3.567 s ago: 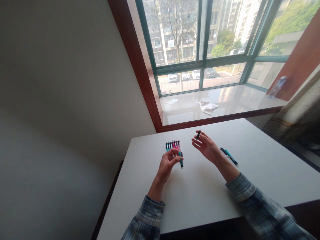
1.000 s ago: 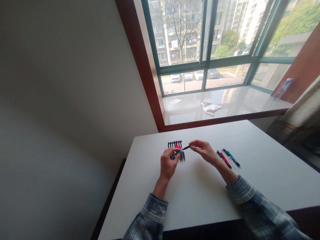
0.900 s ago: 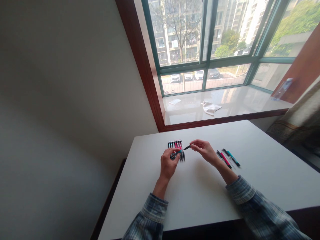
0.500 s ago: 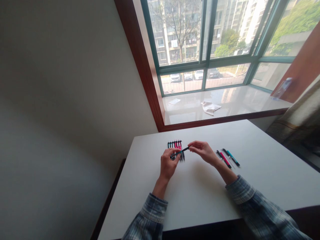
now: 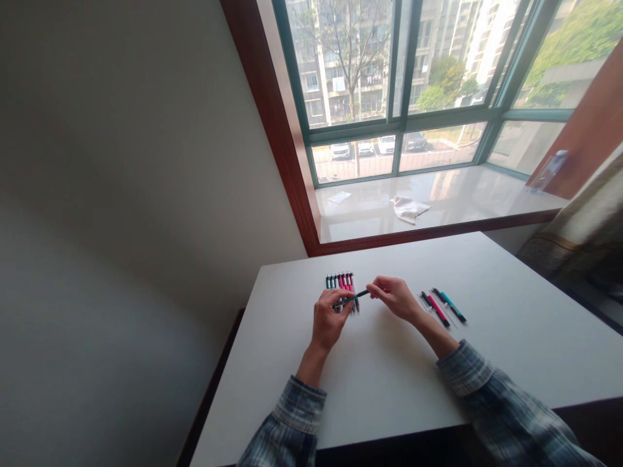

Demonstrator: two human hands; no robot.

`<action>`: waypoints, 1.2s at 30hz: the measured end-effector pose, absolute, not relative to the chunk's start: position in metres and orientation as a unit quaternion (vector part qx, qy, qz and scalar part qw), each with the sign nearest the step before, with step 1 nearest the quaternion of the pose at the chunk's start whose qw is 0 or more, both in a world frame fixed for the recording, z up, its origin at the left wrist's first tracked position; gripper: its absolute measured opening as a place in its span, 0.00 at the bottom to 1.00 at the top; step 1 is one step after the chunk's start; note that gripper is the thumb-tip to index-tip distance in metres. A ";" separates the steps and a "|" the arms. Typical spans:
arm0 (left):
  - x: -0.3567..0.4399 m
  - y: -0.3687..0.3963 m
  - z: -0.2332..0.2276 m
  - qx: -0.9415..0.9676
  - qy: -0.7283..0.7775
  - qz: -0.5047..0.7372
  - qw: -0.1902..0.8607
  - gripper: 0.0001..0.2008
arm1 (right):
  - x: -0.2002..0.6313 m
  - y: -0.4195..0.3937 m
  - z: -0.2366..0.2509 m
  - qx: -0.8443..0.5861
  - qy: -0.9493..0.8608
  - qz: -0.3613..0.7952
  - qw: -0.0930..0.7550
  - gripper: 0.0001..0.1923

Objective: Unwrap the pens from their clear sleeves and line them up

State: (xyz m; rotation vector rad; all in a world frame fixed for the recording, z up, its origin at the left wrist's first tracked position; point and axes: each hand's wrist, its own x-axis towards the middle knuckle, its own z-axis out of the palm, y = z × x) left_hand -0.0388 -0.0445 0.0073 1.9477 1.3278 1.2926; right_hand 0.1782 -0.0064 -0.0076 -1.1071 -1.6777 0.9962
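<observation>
Between both hands a teal pen [image 5: 354,298] spans: left hand [image 5: 327,319] curls around its barrel, right hand [image 5: 395,298] pinches its dark end, pen row [image 5: 339,281] just beyond the left.

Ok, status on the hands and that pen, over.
Left hand and right hand both grip one teal pen, above the white table. Row of pens just behind. Two loose pens right, clear.

no readable text, no labels or brands legible on the pens [image 5: 341,281], nothing legible elsewhere
</observation>
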 end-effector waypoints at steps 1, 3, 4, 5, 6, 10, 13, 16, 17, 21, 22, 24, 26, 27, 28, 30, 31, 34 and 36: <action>-0.039 -0.044 0.007 0.707 0.481 0.468 0.223 0.07 | 0.178 -0.007 -0.007 -0.453 -0.682 0.384 0.426 0.25; -0.039 -0.044 0.007 0.707 0.483 0.467 0.220 0.07 | 0.179 -0.007 -0.007 -0.457 -0.689 0.375 0.420 0.26; -0.039 -0.044 0.007 0.706 0.487 0.466 0.217 0.06 | 0.179 -0.007 -0.006 -0.452 -0.685 0.384 0.423 0.24; -0.039 -0.044 0.006 0.704 0.491 0.465 0.216 0.06 | 0.179 -0.007 -0.005 -0.444 -0.678 0.400 0.428 0.22; -0.040 -0.044 0.005 0.702 0.496 0.465 0.214 0.07 | 0.179 -0.007 -0.005 -0.432 -0.671 0.420 0.432 0.20; -0.041 -0.043 0.003 0.692 0.505 0.470 0.212 0.07 | 0.180 -0.006 -0.004 -0.398 -0.668 0.453 0.436 0.18; -0.041 -0.044 0.003 0.689 0.504 0.473 0.219 0.08 | 0.180 -0.006 -0.005 -0.423 -0.680 0.418 0.429 0.19; -0.040 -0.044 0.004 0.684 0.507 0.474 0.225 0.09 | 0.180 -0.007 -0.004 -0.418 -0.680 0.423 0.429 0.18; -0.040 -0.044 0.004 0.681 0.509 0.475 0.226 0.09 | 0.180 -0.008 -0.003 -0.408 -0.682 0.428 0.430 0.18; -0.040 -0.044 0.005 0.677 0.514 0.474 0.230 0.09 | 0.180 -0.009 -0.002 -0.415 -0.708 0.398 0.411 0.17; -0.040 -0.044 0.005 0.677 0.514 0.473 0.232 0.09 | 0.180 -0.009 -0.001 -0.428 -0.711 0.388 0.402 0.19; -0.040 -0.044 0.005 0.679 0.514 0.471 0.232 0.10 | 0.180 -0.009 -0.002 -0.436 -0.709 0.387 0.396 0.19; -0.040 -0.044 0.005 0.678 0.515 0.471 0.230 0.09 | 0.179 -0.009 -0.002 -0.416 -0.701 0.407 0.412 0.17; -0.040 -0.044 0.004 0.677 0.516 0.472 0.230 0.09 | 0.179 -0.009 -0.002 -0.403 -0.698 0.415 0.421 0.17; -0.040 -0.044 0.004 0.675 0.517 0.473 0.231 0.09 | 0.179 -0.010 -0.002 -0.397 -0.698 0.417 0.426 0.16; -0.040 -0.045 0.004 0.673 0.516 0.476 0.234 0.09 | 0.179 -0.010 -0.002 -0.413 -0.705 0.395 0.419 0.16; -0.039 -0.045 0.004 0.672 0.515 0.477 0.235 0.09 | 0.179 -0.010 -0.002 -0.429 -0.708 0.380 0.412 0.19; -0.039 -0.045 0.005 0.673 0.514 0.476 0.240 0.10 | 0.180 -0.011 0.000 -0.441 -0.711 0.365 0.408 0.20; -0.039 -0.045 0.005 0.670 0.517 0.474 0.243 0.10 | 0.180 -0.011 0.001 -0.411 -0.715 0.381 0.418 0.17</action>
